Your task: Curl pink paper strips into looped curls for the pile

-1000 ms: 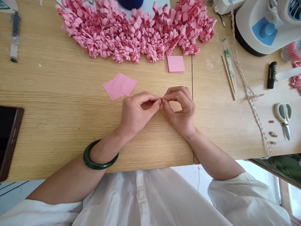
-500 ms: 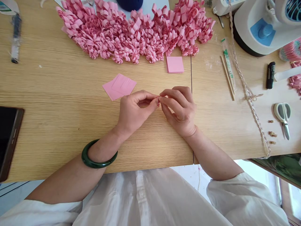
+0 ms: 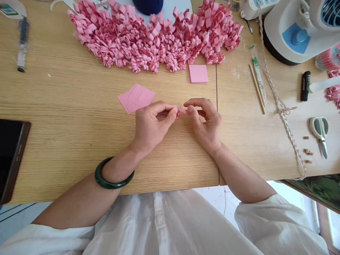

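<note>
Between my hands a small pink paper strip (image 3: 182, 111) stretches out, curled at its left end. My left hand (image 3: 155, 120), with a green bangle on the wrist, pinches the curled end between thumb and fingertips. The strip's other end lies in the thumb and finger pinch of my right hand (image 3: 205, 122). A fan of pink paper squares (image 3: 136, 98) lies on the table just beyond my left hand. Farther off, a neat stack of pink squares (image 3: 198, 73) sits below a big heap of curled pink paper pieces (image 3: 151, 42).
To the right lie scissors (image 3: 320, 134), a black marker (image 3: 305, 85), thin wooden sticks (image 3: 257, 88) and a braided cord (image 3: 285, 118). A white fan-like device (image 3: 292, 32) stands at the back right. A phone (image 3: 12, 159) rests at the left edge of the wooden table (image 3: 66, 131).
My right hand has shifted slightly right, away from my left, and a length of pink strip now shows between them. The left hand holds almost still.
</note>
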Demonstrator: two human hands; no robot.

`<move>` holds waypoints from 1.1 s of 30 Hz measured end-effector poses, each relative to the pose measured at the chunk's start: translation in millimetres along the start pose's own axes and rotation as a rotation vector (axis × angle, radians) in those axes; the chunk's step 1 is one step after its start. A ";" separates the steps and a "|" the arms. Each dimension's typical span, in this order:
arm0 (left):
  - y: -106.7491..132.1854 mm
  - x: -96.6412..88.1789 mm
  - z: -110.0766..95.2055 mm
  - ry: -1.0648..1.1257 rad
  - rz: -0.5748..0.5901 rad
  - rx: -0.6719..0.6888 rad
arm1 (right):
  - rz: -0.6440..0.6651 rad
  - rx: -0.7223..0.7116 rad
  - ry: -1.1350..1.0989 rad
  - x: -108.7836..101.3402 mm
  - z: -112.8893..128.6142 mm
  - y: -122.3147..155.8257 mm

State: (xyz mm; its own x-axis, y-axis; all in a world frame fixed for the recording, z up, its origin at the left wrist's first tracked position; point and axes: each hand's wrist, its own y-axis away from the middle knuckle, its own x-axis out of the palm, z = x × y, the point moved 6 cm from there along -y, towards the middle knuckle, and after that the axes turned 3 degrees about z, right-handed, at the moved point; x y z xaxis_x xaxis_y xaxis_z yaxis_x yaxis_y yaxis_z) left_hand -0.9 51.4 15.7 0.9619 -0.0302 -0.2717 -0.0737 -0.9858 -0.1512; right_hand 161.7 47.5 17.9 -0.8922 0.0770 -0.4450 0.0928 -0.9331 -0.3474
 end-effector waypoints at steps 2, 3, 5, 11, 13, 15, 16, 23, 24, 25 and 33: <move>0.4 -1.0 -0.3 -0.048 -0.012 0.017 | 0.024 0.033 -0.016 2.4 -0.5 0.4; 0.5 -1.2 -0.5 -0.069 -0.015 0.029 | 0.034 0.037 -0.016 3.5 -0.1 0.8; 0.3 -0.7 -1.0 -0.111 -0.011 0.060 | 0.040 0.042 -0.009 5.2 0.9 1.8; -0.8 1.9 -0.1 -0.104 0.026 0.072 | 0.037 0.126 -0.104 8.0 -3.3 2.6; -1.3 1.8 2.0 -0.031 0.028 0.030 | 0.046 0.178 -0.192 9.5 -6.8 2.3; -1.8 1.7 3.5 0.025 0.033 -0.008 | 0.065 0.219 -0.259 11.4 -9.3 2.2; -2.0 1.7 4.1 0.037 0.037 -0.024 | 0.073 0.226 -0.281 12.2 -9.6 2.2; -4.7 -0.2 10.1 0.094 0.011 -0.102 | 0.090 0.221 -0.347 15.5 -9.8 2.4; -5.2 -0.5 10.8 0.113 0.003 -0.104 | 0.085 0.234 -0.356 15.3 -11.2 2.3; -5.7 -0.8 11.2 0.134 -0.006 -0.105 | 0.073 0.246 -0.364 14.8 -12.8 2.2; -3.1 0.5 6.5 0.117 0.021 -0.070 | 0.090 0.269 -0.420 15.4 -12.2 2.5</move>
State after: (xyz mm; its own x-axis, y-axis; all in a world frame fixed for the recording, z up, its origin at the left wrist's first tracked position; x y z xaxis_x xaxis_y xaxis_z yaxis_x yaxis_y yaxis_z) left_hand -1.9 55.5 9.8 0.9848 -0.0664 -0.1604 -0.0798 -0.9937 -0.0787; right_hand 153.6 50.6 0.1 -0.9918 -0.1042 -0.0740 0.1096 -0.9913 -0.0730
